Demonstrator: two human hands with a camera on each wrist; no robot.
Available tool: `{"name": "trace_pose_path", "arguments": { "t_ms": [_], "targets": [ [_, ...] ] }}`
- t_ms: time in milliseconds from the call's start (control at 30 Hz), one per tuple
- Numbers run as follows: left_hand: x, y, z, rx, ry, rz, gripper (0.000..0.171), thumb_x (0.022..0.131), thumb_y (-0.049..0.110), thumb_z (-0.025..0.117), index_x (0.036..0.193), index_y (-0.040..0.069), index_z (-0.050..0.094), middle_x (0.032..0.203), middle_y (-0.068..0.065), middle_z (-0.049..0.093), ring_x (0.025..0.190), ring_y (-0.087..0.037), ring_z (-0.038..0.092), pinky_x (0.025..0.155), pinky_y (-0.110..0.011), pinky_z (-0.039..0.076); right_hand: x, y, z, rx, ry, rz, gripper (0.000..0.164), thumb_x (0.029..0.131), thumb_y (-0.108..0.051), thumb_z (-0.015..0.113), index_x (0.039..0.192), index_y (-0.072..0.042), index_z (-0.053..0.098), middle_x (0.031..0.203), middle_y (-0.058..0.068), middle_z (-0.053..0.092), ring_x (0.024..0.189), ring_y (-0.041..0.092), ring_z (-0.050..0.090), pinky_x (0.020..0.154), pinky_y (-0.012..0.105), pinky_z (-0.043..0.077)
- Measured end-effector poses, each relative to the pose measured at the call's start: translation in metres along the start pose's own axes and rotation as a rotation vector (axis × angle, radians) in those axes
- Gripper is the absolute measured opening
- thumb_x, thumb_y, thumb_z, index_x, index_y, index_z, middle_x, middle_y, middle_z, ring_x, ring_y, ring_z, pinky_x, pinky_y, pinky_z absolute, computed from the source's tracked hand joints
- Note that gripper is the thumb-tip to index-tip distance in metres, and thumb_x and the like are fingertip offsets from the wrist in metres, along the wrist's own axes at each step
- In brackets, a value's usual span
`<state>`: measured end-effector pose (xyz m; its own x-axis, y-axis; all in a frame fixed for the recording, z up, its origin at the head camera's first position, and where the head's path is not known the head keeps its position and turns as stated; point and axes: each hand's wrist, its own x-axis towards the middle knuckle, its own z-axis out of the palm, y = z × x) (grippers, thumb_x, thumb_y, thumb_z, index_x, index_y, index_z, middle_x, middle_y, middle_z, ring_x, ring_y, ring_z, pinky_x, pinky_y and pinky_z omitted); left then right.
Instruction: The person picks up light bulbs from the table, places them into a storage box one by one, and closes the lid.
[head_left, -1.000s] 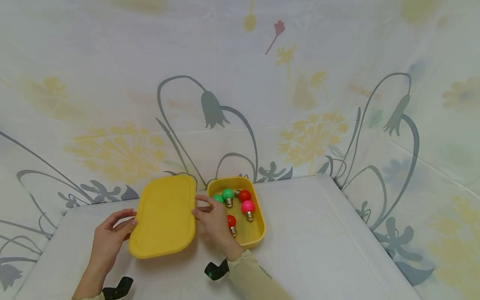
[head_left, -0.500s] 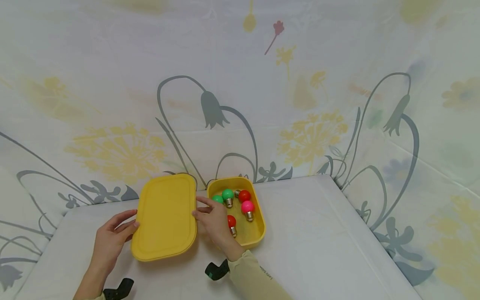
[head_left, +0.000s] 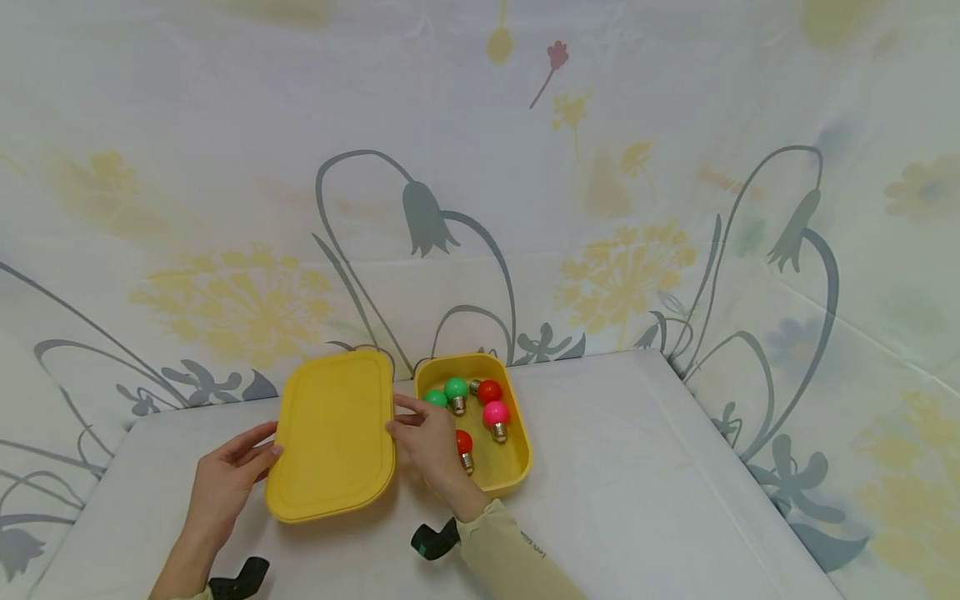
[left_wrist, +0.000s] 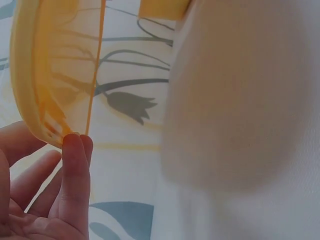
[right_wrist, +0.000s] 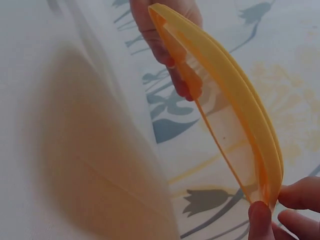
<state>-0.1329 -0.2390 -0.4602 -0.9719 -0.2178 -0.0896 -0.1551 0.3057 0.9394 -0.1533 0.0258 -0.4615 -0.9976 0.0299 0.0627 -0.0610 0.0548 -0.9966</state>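
A yellow rounded lid (head_left: 333, 437) is held up above the table between both hands, its shadow falling on the cloth beneath. My left hand (head_left: 225, 483) pinches its left edge; in the left wrist view the fingertips (left_wrist: 74, 150) meet at the lid's rim. The opposite edge is pinched by my right hand (head_left: 431, 446), with the thumb (right_wrist: 259, 216) under the rim in the right wrist view. Just right of the lid stands an uncovered yellow box (head_left: 495, 471). Inside lie green bulbs (head_left: 456, 388), red bulbs (head_left: 490, 392) and a pink bulb (head_left: 496, 412). My right hand hides part of the box's left side.
White cloth covers the table (head_left: 615, 475), which continues to the right of the box. Behind it hangs a flower-printed backdrop (head_left: 480, 208), close to the far ends of lid and box. Black wrist mounts (head_left: 435, 540) sit on both wrists.
The lid has shifted slightly right and toward me, and my left hand has moved a little right with it. My right hand has barely moved; the box and bulbs stay where they were.
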Motion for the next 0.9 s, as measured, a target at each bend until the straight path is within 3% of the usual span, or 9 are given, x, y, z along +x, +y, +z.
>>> {"name": "trace_pose_path", "arguments": {
  "t_ms": [367, 667, 900],
  "targets": [
    [-0.003, 0.002, 0.003, -0.004, 0.008, 0.044, 0.051, 0.094, 0.014, 0.069, 0.14, 0.0, 0.054, 0.121, -0.014, 0.067, 0.089, 0.01, 0.061, 0.075, -0.017, 0.052, 0.001, 0.001, -0.002, -0.006, 0.007, 0.041, 0.028, 0.087, -0.009, 0.076, 0.115, -0.008, 0.074, 0.097, -0.001, 0.07, 0.088, 0.012, 0.066, 0.079, 0.025, 0.055],
    [-0.004, 0.002, 0.008, 0.039, 0.002, 0.013, 0.049, 0.097, 0.014, 0.065, 0.142, 0.0, 0.053, 0.137, -0.024, 0.055, 0.087, 0.014, 0.057, 0.077, -0.012, 0.049, 0.003, 0.003, -0.004, 0.006, 0.02, 0.051, 0.025, 0.086, -0.008, 0.076, 0.112, -0.007, 0.075, 0.099, -0.001, 0.07, 0.088, 0.012, 0.065, 0.078, 0.025, 0.055],
    [-0.007, 0.005, 0.011, 0.068, 0.011, 0.022, 0.046, 0.097, 0.014, 0.065, 0.14, 0.0, 0.055, 0.128, -0.024, 0.061, 0.085, 0.013, 0.057, 0.075, -0.01, 0.048, 0.004, 0.004, -0.007, -0.028, 0.023, 0.031, 0.026, 0.087, -0.008, 0.076, 0.112, -0.007, 0.075, 0.103, 0.0, 0.071, 0.089, 0.012, 0.067, 0.078, 0.025, 0.055]
  ]
}}
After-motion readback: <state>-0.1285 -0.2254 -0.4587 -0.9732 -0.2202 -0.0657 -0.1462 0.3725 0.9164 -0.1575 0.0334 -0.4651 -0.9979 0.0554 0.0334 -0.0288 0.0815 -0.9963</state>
